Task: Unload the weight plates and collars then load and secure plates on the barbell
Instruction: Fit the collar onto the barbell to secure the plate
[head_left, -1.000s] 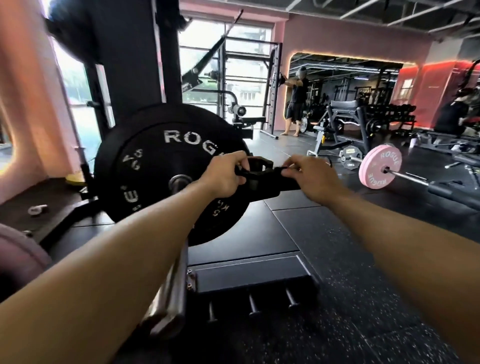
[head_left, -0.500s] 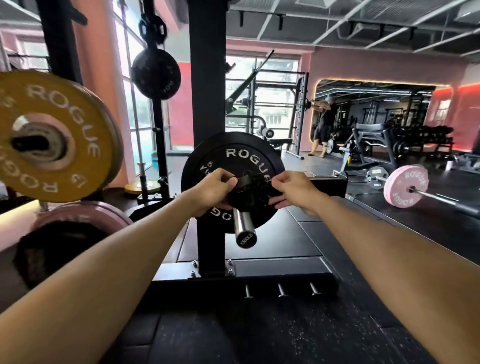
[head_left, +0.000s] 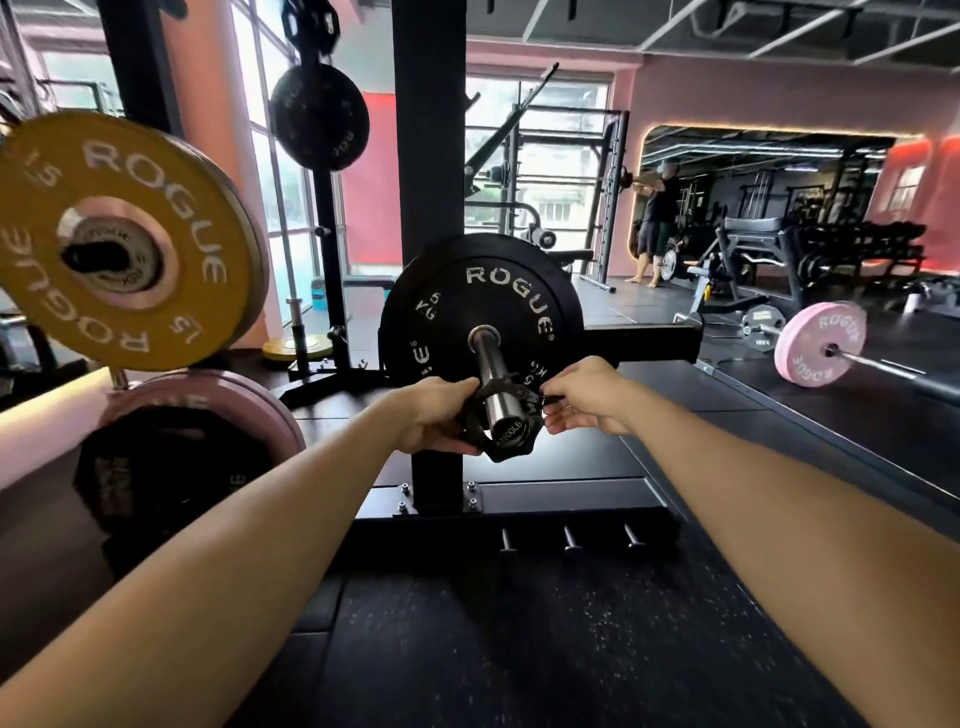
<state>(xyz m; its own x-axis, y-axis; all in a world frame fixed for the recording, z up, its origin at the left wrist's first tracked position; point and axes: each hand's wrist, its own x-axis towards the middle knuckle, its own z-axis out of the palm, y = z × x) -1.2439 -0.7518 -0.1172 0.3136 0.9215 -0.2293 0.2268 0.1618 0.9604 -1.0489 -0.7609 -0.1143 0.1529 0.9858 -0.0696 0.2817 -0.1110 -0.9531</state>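
A black ROGUE plate (head_left: 447, 306) sits on the steel barbell sleeve (head_left: 496, 374), which points toward me. A black collar (head_left: 506, 449) rings the very end of the sleeve, well clear of the plate. My left hand (head_left: 439, 415) grips the collar's left side. My right hand (head_left: 587, 395) pinches the collar's lever on the right side. The collar's back is hidden behind my fingers.
A black rack upright (head_left: 428, 156) stands behind the plate. Yellow ROGUE plates (head_left: 130, 239) and a pink plate (head_left: 208, 410) hang on storage pegs at left. Another barbell with a pink plate (head_left: 821, 351) lies on the floor at right. A person stands far back.
The collar has slid along the sleeve from against the plate out to the sleeve's end, with both hands moving toward me. The camera view has steadied.
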